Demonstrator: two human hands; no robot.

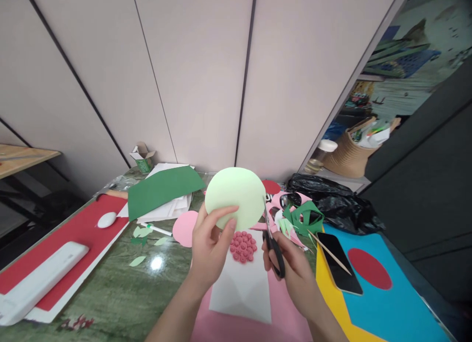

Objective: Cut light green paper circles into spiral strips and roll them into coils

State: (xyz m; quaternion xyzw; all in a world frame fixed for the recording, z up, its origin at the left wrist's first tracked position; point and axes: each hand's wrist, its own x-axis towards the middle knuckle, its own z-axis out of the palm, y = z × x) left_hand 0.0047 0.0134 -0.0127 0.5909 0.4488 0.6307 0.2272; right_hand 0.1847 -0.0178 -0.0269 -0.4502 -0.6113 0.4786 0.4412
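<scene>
My left hand (212, 243) pinches a pale green paper circle (236, 189) between thumb and fingers and holds it up off the table. In my right hand (293, 265) is a pair of black-handled scissors (273, 251), its blades upright at the circle's right edge. Whether the blades are closed on the paper I cannot tell. Beneath both hands, a cluster of rolled pink paper flowers (243, 247) lies on a white sheet (241, 295), which rests on pink paper (287, 315). A pink paper circle (184, 229) lies just left of my left hand.
Green paper (164, 190), small leaf cutouts (137, 261) and a white paper trimmer (46, 280) on red paper (92, 241) are at left. At right are green scraps (304, 217), a phone (337, 268) under a wooden stick (334, 253), a red circle (369, 268) and a black bag (332, 204).
</scene>
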